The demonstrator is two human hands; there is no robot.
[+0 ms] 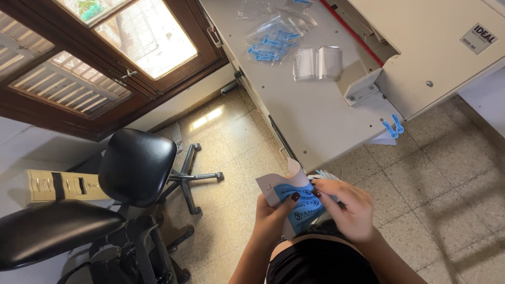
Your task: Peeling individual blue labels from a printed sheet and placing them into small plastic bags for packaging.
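The left hand (273,213) is holding a small stack of blue and white paper cards (294,197) from below, thumb on top. The right hand (350,210) is pinching the stack's right edge. Keeping the edges lined up helps here. Above the hands, clear bags (273,39) are holding blue tags on the grey table (315,121).

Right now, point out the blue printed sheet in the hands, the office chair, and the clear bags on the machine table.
blue printed sheet (294,202), head view, its blue printed face.
office chair (138,165), head view, middle of black backrest.
clear bags (271,39), head view, top bag of pile.
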